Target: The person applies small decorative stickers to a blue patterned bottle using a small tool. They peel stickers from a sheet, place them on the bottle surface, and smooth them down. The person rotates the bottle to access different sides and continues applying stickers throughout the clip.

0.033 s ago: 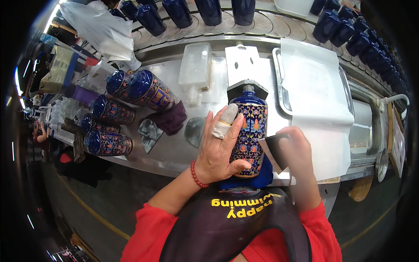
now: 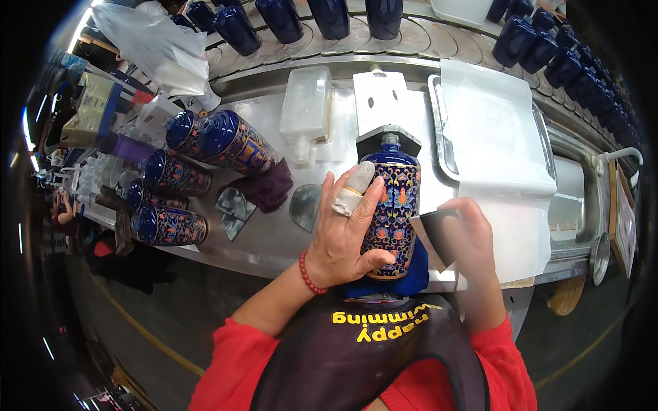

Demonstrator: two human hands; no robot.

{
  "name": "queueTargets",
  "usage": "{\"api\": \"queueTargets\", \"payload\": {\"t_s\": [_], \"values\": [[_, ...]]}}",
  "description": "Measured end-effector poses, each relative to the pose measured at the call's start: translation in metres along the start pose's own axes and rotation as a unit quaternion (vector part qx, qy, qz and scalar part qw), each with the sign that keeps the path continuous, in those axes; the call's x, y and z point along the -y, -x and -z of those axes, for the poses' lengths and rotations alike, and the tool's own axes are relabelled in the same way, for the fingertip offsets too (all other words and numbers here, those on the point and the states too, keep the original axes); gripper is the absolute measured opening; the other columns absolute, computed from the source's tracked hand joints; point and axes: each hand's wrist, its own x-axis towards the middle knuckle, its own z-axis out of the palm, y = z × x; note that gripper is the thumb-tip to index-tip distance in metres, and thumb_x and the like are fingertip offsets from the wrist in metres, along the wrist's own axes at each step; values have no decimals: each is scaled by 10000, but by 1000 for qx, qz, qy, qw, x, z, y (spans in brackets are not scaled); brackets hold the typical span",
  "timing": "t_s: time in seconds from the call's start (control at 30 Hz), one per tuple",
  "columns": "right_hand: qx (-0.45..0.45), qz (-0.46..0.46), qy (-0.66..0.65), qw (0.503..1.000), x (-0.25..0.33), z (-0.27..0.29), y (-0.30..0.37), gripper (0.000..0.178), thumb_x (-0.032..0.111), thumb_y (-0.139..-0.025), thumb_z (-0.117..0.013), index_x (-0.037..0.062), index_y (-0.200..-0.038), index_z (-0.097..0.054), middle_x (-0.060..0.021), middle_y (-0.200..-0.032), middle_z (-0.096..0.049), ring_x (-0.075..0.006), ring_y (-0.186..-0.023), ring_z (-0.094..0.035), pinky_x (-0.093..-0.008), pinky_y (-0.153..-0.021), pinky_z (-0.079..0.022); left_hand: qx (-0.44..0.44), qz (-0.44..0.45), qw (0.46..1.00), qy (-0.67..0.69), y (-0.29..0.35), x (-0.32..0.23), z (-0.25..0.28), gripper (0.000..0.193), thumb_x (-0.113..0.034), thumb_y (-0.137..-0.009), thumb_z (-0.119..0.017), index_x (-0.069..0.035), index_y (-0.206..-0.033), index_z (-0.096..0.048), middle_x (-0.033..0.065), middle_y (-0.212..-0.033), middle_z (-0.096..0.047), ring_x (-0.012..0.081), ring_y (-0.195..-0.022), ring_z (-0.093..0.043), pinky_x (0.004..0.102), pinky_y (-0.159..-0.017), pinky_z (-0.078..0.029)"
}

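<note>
Left hand [image 2: 339, 240]: fingers spread, laid on a floral-patterned blue bottle [image 2: 396, 198], apparently steadying it. Bottle: under that hand's fingertips, neck in a dark notched rest [image 2: 409, 142] beyond them, likely against rolling. Right hand [image 2: 471, 236]: pinching a dark flat scraper [image 2: 436, 233] beside the bottle; contact unclear. Blue cloth [image 2: 419, 272]: near the left thumb, presumably padding.

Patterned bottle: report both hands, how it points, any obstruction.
Left hand spread on bottle, partly covering its left side. Right hand gripping dark flat tool at bottle's right; contact unclear. Neck pointing away from person.
</note>
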Motion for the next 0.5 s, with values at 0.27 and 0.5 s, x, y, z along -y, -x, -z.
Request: {"api": "queueTargets", "payload": {"t_s": [0.27,0.5], "values": [[-12,106,66,992,34,14,-20,278,153,-945,-734,20,-1164,-628,-44,-953,-679,-89,-830,-627,-241,-735,-513,-7,-15,999,-35,-22,0,11,860,-690,-938,-561,-3,-1454,-532,237,-1395,-533,432,-1300,-470,627,-1179,-221],[45,172,170,969,63,25,-69,378,241,-922,-747,15,-1202,-631,-37,-1045,-657,-102,-956,-635,-240,-830,-507,-74,12,994,85,-50,13,14,516,-354,-967,-682,0,-1334,-605,241,-1292,-593,420,-1200,-540,491,-1094,-375]]}}
